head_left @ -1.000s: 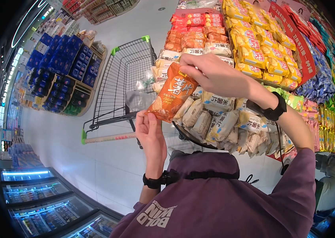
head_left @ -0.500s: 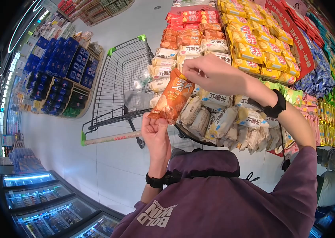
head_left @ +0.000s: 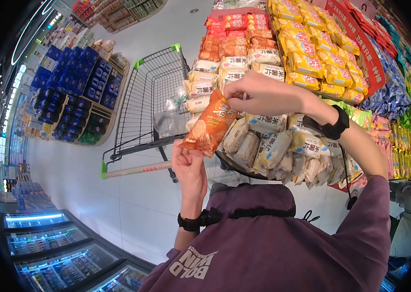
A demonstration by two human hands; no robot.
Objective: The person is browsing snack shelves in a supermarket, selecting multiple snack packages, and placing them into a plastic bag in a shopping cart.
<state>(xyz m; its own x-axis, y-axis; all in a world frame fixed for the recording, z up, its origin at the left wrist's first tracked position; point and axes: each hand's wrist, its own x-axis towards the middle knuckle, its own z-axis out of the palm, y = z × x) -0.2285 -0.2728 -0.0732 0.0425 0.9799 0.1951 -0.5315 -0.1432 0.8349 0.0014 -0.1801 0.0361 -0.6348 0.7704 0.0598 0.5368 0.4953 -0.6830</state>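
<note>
In the head view, above a round bin of pale snack packs (head_left: pixel 268 146) and beside a wire shopping cart (head_left: pixel 142 97): one orange crisp bag (head_left: pixel 210 126), held in the air between both hands, clear of the stacked stock. Right hand (head_left: pixel 259 95): thumb and forefinger closed on the bag's upper edge. Left hand (head_left: pixel 189 163): fingertips pinched shut on the lower edge. Long axis: diagonal, from lower left near the person's chest to upper right toward the display, with the printed face turned to the camera. Step in hand, by judgement: bag held taut for a look. Any onward move would call for one pinch to loosen first.
</note>
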